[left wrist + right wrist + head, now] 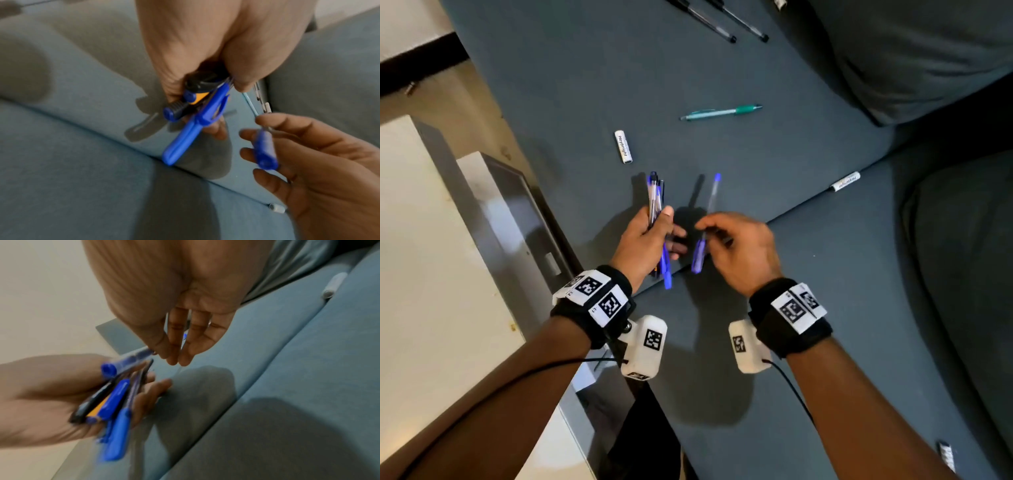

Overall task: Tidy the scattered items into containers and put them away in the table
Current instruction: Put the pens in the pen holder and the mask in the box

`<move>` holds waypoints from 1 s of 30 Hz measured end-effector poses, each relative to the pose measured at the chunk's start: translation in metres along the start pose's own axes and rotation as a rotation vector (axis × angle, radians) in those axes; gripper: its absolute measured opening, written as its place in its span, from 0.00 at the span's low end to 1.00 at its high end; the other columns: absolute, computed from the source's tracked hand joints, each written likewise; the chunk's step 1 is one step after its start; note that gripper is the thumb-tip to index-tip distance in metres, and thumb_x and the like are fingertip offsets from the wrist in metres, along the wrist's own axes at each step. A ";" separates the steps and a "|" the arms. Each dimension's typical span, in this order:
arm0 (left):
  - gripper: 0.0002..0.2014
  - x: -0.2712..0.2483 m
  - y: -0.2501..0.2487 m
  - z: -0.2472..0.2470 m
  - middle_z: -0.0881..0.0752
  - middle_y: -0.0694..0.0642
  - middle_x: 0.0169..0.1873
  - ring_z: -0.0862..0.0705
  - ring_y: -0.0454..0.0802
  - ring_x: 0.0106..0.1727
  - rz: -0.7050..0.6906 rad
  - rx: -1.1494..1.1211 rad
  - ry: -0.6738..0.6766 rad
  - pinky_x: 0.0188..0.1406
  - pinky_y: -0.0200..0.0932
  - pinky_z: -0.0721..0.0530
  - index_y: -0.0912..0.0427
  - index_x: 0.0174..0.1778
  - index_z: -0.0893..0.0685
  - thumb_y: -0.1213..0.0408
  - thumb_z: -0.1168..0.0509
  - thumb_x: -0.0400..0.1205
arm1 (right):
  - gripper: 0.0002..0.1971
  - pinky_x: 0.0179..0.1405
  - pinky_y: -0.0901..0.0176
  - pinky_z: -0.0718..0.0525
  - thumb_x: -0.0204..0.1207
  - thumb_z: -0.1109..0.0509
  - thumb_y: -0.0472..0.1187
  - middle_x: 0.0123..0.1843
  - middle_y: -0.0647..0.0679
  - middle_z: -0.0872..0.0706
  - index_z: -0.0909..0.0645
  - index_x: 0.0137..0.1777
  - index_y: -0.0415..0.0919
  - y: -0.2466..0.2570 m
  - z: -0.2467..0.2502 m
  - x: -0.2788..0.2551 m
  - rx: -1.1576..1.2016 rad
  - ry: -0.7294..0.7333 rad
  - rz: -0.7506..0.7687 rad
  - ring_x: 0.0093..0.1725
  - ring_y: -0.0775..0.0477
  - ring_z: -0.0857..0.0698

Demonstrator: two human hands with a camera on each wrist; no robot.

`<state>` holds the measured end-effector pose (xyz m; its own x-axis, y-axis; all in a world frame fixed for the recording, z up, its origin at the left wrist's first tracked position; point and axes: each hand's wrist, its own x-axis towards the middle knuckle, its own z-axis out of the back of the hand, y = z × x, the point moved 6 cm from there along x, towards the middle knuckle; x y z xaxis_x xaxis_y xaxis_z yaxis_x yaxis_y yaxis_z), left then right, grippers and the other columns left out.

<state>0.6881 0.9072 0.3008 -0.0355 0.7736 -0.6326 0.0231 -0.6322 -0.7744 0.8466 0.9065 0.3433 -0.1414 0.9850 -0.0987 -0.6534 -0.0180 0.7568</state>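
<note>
My left hand (664,233) grips a bundle of several pens (656,205), mostly blue-capped, held a little above the grey sofa seat (808,274). The bundle (191,116) juts out below that hand's curled fingers (174,91). Just to its right, my right hand (709,226) pinches a single clear pen with a blue cap (710,198) between thumb and fingers. That pen (265,151) lies across the right hand's fingers (287,146), close beside the bundle. A green pen (722,112) and a white battery (624,146) lie loose on the seat beyond.
Two black pens (722,24) lie at the far end of the seat. A second battery (844,181) sits in the cushion seam, and a third (945,455) lies at the lower right. A white table (431,274) stands to the left of the sofa.
</note>
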 end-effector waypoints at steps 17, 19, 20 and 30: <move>0.04 0.015 -0.010 0.004 0.18 0.54 0.31 0.15 0.50 0.31 0.160 -0.256 0.127 0.37 0.48 0.13 0.57 0.52 0.21 0.70 0.40 0.86 | 0.24 0.65 0.53 0.25 0.72 0.30 0.38 0.67 0.42 0.20 0.19 0.70 0.49 -0.011 0.030 0.141 -0.428 0.045 -0.023 0.63 0.35 0.22; 0.04 0.016 -0.009 0.006 0.19 0.55 0.32 0.15 0.51 0.32 0.166 -0.241 0.117 0.38 0.49 0.13 0.57 0.50 0.22 0.70 0.41 0.86 | 0.26 0.68 0.48 0.25 0.74 0.30 0.42 0.71 0.43 0.23 0.23 0.73 0.50 -0.018 0.029 0.156 -0.526 0.089 -0.043 0.67 0.35 0.26; 0.04 0.016 -0.010 0.006 0.19 0.55 0.32 0.15 0.51 0.32 0.164 -0.246 0.110 0.39 0.50 0.12 0.57 0.50 0.23 0.70 0.41 0.86 | 0.24 0.67 0.43 0.24 0.74 0.31 0.44 0.69 0.44 0.22 0.22 0.72 0.51 -0.019 0.028 0.161 -0.554 0.099 -0.050 0.66 0.35 0.26; 0.04 0.028 -0.021 0.005 0.13 0.64 0.47 0.10 0.61 0.52 0.096 -0.353 0.038 0.54 0.56 0.12 0.62 0.57 0.29 0.72 0.45 0.88 | 0.15 0.51 0.45 0.17 0.76 0.31 0.46 0.61 0.44 0.20 0.16 0.62 0.54 -0.010 0.018 0.115 -0.542 0.094 -0.135 0.62 0.37 0.22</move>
<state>0.6812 0.9420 0.2994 0.0209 0.7170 -0.6968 0.3684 -0.6534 -0.6613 0.8507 1.0235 0.3360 -0.0792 0.9656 -0.2475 -0.9552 -0.0025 0.2958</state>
